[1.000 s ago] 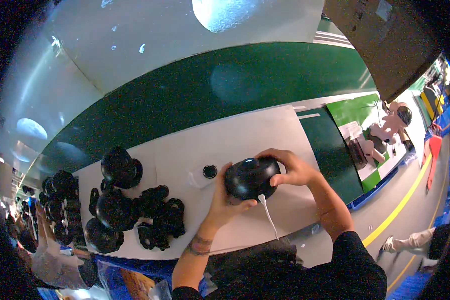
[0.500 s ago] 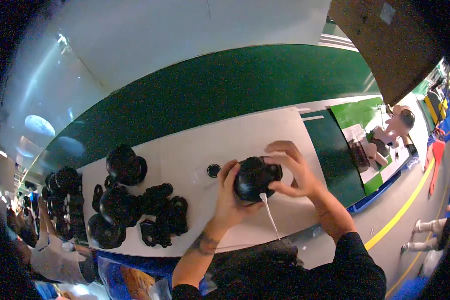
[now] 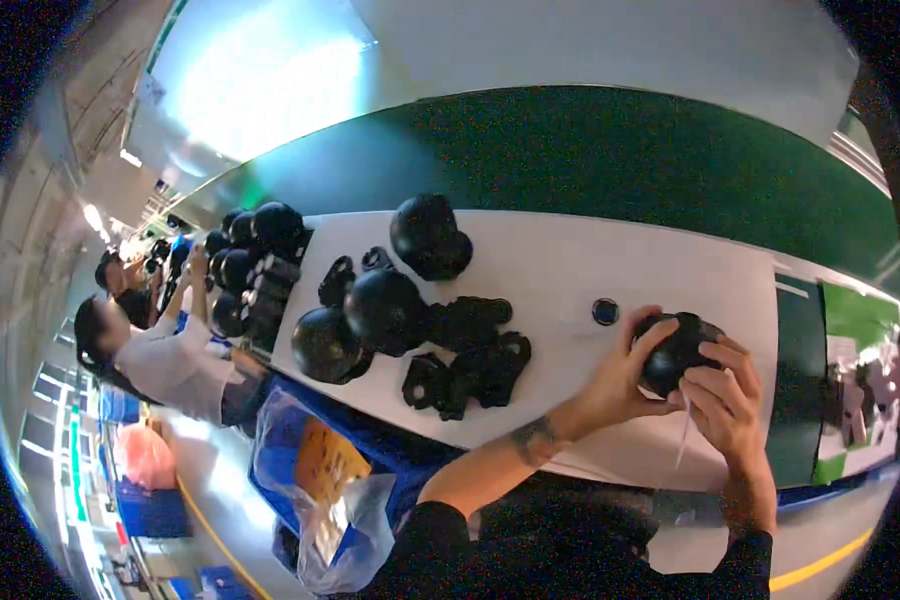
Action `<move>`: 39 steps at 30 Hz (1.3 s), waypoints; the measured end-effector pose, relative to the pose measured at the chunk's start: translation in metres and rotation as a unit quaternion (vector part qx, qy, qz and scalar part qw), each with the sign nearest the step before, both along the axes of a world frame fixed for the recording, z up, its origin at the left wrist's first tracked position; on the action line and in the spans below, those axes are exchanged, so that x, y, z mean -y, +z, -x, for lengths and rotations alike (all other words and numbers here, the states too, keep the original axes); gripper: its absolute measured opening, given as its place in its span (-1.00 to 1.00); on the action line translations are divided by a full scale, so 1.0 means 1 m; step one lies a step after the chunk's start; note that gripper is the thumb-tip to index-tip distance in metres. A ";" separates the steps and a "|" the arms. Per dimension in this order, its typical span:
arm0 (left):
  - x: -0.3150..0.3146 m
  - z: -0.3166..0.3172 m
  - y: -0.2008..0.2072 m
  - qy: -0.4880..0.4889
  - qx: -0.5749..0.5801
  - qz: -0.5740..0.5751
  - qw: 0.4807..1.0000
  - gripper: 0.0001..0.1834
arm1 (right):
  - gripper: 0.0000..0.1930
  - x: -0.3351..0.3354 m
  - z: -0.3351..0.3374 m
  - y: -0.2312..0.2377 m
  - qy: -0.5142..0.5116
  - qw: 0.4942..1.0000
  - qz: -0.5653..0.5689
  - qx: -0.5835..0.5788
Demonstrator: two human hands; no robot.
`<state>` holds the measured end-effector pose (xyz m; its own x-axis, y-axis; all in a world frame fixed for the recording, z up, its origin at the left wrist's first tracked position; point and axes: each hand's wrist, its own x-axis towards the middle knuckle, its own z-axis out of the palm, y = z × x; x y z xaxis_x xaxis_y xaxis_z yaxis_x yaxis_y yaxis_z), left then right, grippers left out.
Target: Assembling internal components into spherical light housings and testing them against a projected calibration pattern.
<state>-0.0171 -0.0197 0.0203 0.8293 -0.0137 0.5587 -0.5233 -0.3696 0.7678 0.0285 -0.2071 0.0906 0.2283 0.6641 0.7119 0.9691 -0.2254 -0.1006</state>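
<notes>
Here, a thin white cord [image 3: 682, 440] runs down from a rounded black housing [image 3: 673, 352], which is over the right part of the worktop [image 3: 545, 255]. The left hand [image 3: 625, 375] grasps the housing's left side, and the right hand [image 3: 725, 400] curls its fingers around the right. Just beyond the left hand lies a small round dark piece [image 3: 605, 312]. Farther left are black brackets [image 3: 465, 375], then black domes [image 3: 385, 310]; beyond them is a co-worker [image 3: 175, 372] in a white top.
</notes>
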 end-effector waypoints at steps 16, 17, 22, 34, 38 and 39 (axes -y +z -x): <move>0.004 -0.005 -0.012 -0.034 -0.019 0.040 0.998 0.09 | -0.81 0.002 0.003 -0.004 -0.012 0.998 0.021 0.057; -0.001 -0.003 -0.014 -0.036 -0.027 0.039 0.998 0.08 | -0.82 -0.001 0.001 -0.007 -0.005 0.998 0.016 0.059; -0.010 -0.001 -0.001 -0.016 -0.019 0.011 1.000 0.04 | -0.81 -0.005 -0.005 -0.014 0.023 0.996 -0.008 0.083; -0.004 -0.002 0.000 -0.031 -0.016 0.045 0.998 0.01 | -0.85 0.003 0.005 -0.001 0.003 0.998 0.021 0.062; -0.010 -0.005 0.003 -0.003 -0.038 0.007 0.999 0.04 | -0.80 0.023 0.022 0.017 0.029 0.992 -0.115 -0.052; -0.014 0.000 -0.002 0.009 -0.043 -0.005 0.999 0.04 | -0.77 0.005 0.029 0.025 -0.003 0.988 -0.147 -0.049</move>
<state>-0.0172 -0.0060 0.0182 0.8740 -0.0043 0.4859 -0.4496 -0.3865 0.8053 -0.0004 -0.2117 0.1157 0.3092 0.4301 0.8482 0.9501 -0.1786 -0.2558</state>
